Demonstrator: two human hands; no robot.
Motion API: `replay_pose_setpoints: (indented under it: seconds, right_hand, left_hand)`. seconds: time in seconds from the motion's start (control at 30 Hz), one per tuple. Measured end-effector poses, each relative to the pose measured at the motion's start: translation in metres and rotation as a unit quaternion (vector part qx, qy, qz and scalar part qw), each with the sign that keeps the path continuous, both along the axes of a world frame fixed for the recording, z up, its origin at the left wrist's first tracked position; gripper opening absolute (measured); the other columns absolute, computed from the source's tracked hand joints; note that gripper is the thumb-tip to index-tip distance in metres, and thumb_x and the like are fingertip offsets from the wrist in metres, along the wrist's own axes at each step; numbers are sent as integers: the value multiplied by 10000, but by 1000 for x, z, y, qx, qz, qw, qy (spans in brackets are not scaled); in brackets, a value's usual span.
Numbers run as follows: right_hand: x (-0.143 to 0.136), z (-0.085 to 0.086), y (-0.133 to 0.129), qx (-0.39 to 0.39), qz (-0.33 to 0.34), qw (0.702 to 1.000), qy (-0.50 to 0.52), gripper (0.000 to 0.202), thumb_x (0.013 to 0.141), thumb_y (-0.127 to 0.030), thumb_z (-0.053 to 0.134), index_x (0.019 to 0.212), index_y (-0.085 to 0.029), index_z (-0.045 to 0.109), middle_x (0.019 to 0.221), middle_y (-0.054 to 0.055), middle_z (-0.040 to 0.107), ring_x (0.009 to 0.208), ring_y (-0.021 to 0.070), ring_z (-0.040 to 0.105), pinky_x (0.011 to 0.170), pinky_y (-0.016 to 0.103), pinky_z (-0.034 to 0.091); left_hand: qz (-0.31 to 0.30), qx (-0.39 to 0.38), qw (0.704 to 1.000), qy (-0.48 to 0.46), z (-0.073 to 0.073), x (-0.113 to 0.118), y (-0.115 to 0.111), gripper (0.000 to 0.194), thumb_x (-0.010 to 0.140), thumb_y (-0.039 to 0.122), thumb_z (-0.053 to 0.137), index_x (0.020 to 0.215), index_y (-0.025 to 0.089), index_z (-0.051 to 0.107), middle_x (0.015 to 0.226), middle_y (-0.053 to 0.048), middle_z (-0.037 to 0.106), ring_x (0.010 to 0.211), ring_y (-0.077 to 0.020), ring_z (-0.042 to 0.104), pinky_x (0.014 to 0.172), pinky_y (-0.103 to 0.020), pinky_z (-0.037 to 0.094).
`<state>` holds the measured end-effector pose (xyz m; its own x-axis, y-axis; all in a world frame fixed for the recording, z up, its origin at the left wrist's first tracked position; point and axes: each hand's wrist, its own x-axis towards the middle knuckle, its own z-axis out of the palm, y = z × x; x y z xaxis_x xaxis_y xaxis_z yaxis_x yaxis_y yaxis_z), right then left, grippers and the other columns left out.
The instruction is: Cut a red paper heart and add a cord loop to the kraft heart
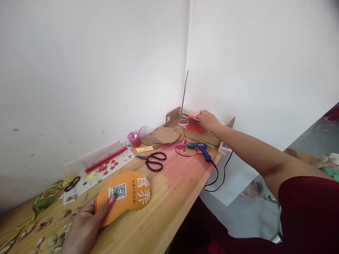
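My left hand grips an orange printed cardboard cutout by its lower left edge, thumb on top. The cutout has rounded lobes, white and dark lettering and a QR code. My right hand reaches into the far corner of the table, fingers closed by a thin reddish thing; what they hold is largely hidden. Just in front of that hand lie brown cardboard with red on it and a roll of white tape. A stack of round brown cardboard cutouts sits left of it.
Black-handled scissors and a blue glue gun with its black cord lie on the wooden table. A pink-stained cup, star stickers, a red rod, yellow-green cord and several shells or stones line the wall side.
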<state>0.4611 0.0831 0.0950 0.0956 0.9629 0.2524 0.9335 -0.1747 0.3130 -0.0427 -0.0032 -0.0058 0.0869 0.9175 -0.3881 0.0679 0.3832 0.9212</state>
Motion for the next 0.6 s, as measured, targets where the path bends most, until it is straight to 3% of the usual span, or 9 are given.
replay_pose_setpoints:
  seconds: [0.13,0.3,0.4,0.6]
  right_hand:
    - [-7,-14,-12,-15,16,1000,-5,318,927,-76,433,1133,-60,674,1145,236,633,1135,315,532,912,374,430]
    - [-4,-35,-19,-32,-20,999,22,286,911,-88,472,1058,-85,717,1084,211,686,1065,307,608,852,364,461]
    - [4,-28,-13,-17,-49,998,39,262,897,-141,512,1046,-95,722,1035,203,697,978,298,652,792,348,479]
    - [-3,-3,5,31,-62,996,55,337,954,-214,427,1152,-90,670,1147,224,652,1000,294,660,814,339,492]
  left_hand:
    - [-12,-10,1000,8,1,0,-1,714,655,559,812,1263,221,647,979,-84,790,781,-328,755,600,-356,629]
    - [-8,-3,1000,20,2,1,-3,736,668,571,799,1287,210,635,968,-82,791,770,-326,755,609,-358,631]
    - [1,11,999,36,3,1,-3,728,657,570,808,1266,204,649,970,-82,791,776,-318,754,602,-337,630]
    - [-4,1,1000,28,3,0,-2,729,669,578,795,1284,216,643,980,-80,790,774,-323,755,606,-351,634]
